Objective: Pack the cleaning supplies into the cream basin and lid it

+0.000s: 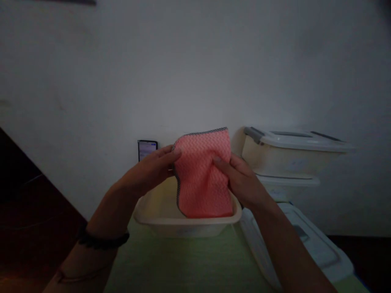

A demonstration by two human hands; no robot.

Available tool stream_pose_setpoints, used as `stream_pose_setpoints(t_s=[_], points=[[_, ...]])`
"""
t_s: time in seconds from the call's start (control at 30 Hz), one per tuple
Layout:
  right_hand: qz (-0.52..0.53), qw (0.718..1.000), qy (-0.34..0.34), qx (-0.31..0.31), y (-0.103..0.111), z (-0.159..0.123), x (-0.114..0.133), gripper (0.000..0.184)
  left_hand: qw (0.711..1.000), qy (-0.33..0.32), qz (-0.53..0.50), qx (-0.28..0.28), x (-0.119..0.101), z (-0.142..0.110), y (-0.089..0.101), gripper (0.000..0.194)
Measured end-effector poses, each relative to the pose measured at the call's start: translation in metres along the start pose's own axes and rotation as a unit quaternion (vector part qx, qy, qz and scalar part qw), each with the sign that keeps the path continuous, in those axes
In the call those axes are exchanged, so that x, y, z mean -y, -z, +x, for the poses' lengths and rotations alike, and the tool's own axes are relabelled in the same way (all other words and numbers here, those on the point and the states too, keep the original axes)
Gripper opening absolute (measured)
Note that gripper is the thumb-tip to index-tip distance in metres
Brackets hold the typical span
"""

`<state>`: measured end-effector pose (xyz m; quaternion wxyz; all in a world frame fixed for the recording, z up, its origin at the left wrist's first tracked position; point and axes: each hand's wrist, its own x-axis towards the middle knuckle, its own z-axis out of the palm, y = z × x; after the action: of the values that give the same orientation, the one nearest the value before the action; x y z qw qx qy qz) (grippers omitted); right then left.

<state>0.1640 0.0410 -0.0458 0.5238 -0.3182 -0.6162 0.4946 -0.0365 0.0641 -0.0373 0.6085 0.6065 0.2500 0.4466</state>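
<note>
The left hand (149, 169) pinches the left edge of a pink cloth (200, 185) between closed thumb and fingers, and the right hand (247, 181) grips its right side likewise, thumb in front. The cloth hangs between both hands' fingers, over a tub (186, 221) below them. A phone (147, 149) shows just behind the left fingers, a lidded box (275, 156) right of the right ones.

Dark beaded bracelet (102, 242) and a thin cord (82, 278)
</note>
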Motion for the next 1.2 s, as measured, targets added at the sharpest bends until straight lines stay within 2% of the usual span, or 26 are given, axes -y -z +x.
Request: stream_pose_setpoints(t_s=[0.1,0.23,0.3,0.4,0.47,0.6,0.73,0.8,0.87,0.97,1.1,1.2], points=[[0.032,0.998,-0.012,-0.052,0.001,0.001,-0.003,0.022,0.996,0.011,0.059,0.063,0.006,0.0,0.003,0.03],[0.053,0.996,-0.025,-0.071,0.002,0.002,-0.002,0.024,0.992,0.047,0.092,0.078,0.005,-0.001,-0.001,0.028],[0.054,0.998,-0.016,-0.032,0.005,0.002,0.0,0.024,0.993,0.039,0.088,0.064,0.004,-0.001,-0.001,0.029],[0.03,0.997,-0.009,0.072,0.013,0.002,0.003,0.036,0.998,-0.002,0.059,0.022,0.006,-0.001,0.002,0.032],[-0.004,0.995,0.005,0.097,0.018,0.004,0.002,0.037,0.998,-0.023,0.051,0.0,0.007,-0.001,0.006,0.032],[-0.145,0.98,0.12,0.061,0.026,0.006,-0.002,0.014,0.994,-0.072,0.083,-0.007,0.009,-0.002,0.013,0.011],[-0.211,0.951,0.212,0.075,0.03,0.007,-0.002,0.019,0.989,-0.122,0.086,-0.007,0.007,-0.003,0.016,0.006],[-0.209,0.943,0.242,0.09,0.033,0.007,-0.001,0.022,0.988,-0.128,0.08,-0.014,0.006,-0.003,0.016,0.002],[-0.203,0.939,0.261,0.091,0.035,0.008,0.0,0.027,0.99,-0.12,0.071,-0.033,0.004,-0.002,0.014,0.007],[-0.183,0.949,0.25,0.05,0.034,0.009,-0.001,0.022,0.992,-0.077,0.067,-0.071,0.004,0.0,0.012,0.011],[-0.151,0.975,0.16,-0.04,0.031,0.011,-0.003,0.023,0.989,-0.022,0.108,-0.098,0.003,0.001,0.01,0.011],[-0.176,0.98,0.086,-0.023,0.03,0.012,-0.003,0.02,0.986,-0.018,0.115,-0.118,0.002,0.0,0.008,0.01]])
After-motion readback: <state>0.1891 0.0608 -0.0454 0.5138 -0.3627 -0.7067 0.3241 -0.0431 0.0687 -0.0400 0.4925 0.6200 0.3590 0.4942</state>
